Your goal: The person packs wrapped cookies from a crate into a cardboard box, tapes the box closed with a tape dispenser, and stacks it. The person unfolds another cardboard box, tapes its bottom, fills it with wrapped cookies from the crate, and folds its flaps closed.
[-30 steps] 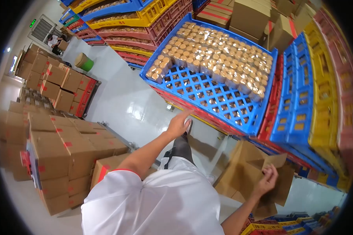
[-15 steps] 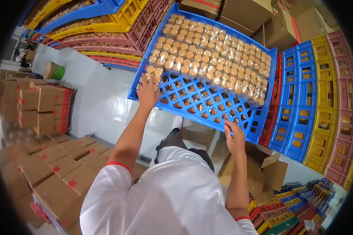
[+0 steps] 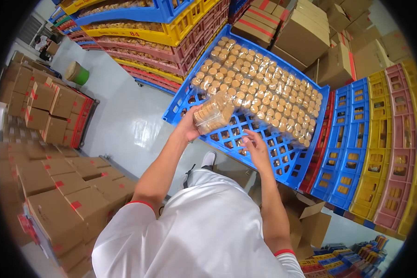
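The clear-wrapped biscuit pack (image 3: 212, 113) is gripped in my left hand (image 3: 188, 126), above the near side of the blue crate (image 3: 173, 110); a light, even squeeze suits its brittle-looking stacks. My right hand (image 3: 258, 150) is open and empty.

We have a blue lattice crate (image 3: 295, 172) before us, its far side carrying close rows of clear-wrapped biscuit packs (image 3: 259, 83).
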A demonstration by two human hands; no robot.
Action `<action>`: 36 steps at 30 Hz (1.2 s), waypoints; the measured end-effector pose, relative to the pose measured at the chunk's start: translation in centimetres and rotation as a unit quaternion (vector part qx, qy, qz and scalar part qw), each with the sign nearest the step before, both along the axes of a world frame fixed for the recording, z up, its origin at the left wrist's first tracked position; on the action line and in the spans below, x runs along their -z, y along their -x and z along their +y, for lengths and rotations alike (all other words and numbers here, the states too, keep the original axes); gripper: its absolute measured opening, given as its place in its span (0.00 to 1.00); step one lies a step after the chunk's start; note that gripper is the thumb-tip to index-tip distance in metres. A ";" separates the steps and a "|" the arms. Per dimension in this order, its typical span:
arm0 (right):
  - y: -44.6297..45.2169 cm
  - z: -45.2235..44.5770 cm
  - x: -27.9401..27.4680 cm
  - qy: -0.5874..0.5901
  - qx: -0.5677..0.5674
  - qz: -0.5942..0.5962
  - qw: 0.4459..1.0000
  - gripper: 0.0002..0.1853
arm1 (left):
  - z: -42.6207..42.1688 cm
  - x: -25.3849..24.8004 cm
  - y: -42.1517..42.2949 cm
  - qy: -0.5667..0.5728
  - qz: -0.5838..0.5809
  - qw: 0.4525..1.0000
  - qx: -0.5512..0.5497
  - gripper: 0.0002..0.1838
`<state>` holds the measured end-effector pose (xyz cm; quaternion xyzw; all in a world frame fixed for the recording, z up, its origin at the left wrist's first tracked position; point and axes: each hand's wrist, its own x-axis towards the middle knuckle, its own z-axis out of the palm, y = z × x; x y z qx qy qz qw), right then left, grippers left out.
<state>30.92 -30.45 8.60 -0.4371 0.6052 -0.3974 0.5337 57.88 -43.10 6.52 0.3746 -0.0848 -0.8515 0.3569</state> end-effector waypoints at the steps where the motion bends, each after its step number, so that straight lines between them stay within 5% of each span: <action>1: 0.3 0.3 -0.1 0.002 -0.009 -0.008 1.000 0.22 | 0.3 0.2 0.6 0.014 0.018 1.000 0.005 0.27; 8: 3.5 4.6 1.7 -0.036 0.110 -0.087 0.989 0.28 | 4.8 -3.3 5.9 -0.005 -0.017 0.999 0.033 0.27; 9: 4.1 5.3 0.8 -0.058 0.107 -0.132 0.984 0.34 | 5.8 -3.9 7.4 0.094 -0.118 0.987 0.046 0.30; 12: 5.4 6.1 0.6 -0.089 0.139 -0.280 0.946 0.39 | 8.0 -2.3 10.4 0.244 -0.276 0.923 0.114 0.40; 14: 5.0 6.3 2.1 -0.062 0.152 -0.273 0.948 0.38 | 11.5 -4.2 13.2 0.517 -0.488 0.676 0.194 0.45; 17: 5.2 6.5 3.8 -0.011 0.169 -0.254 0.952 0.35 | 14.2 -6.0 16.3 0.534 -0.514 0.630 0.231 0.53; 20: 6.1 5.9 4.3 -0.020 0.123 -0.426 0.896 0.32 | 13.5 -3.3 16.7 0.549 -0.520 0.625 0.195 0.60; 24: 5.8 4.0 5.5 0.004 0.115 -0.346 0.931 0.32 | 10.9 -3.2 15.7 0.559 -0.541 0.603 0.178 0.59; 26: 6.2 3.2 10.3 0.035 0.074 0.009 0.997 0.33 | 9.5 -2.7 14.4 0.570 -0.564 0.575 0.164 0.59; 27: 7.0 3.1 10.9 0.037 0.072 0.011 0.997 0.33 | 8.7 -2.0 13.6 0.571 -0.598 0.539 0.164 0.58; 29: 9.1 4.1 11.9 -0.013 0.003 0.218 0.976 0.33 | 7.7 -0.6 11.8 0.564 -0.649 0.484 0.161 0.56; 31: 11.0 3.8 12.3 -0.069 0.009 0.233 0.970 0.33 | 7.0 -0.3 10.7 0.568 -0.661 0.456 0.181 0.55; 32: 11.4 3.4 13.9 -0.003 0.027 0.363 0.931 0.30 | 6.8 -0.2 10.1 0.574 -0.670 0.425 0.203 0.54; 36: 12.6 1.1 11.0 0.068 0.043 0.467 0.881 0.26 | 6.3 1.7 9.7 0.592 -0.645 0.415 0.246 0.51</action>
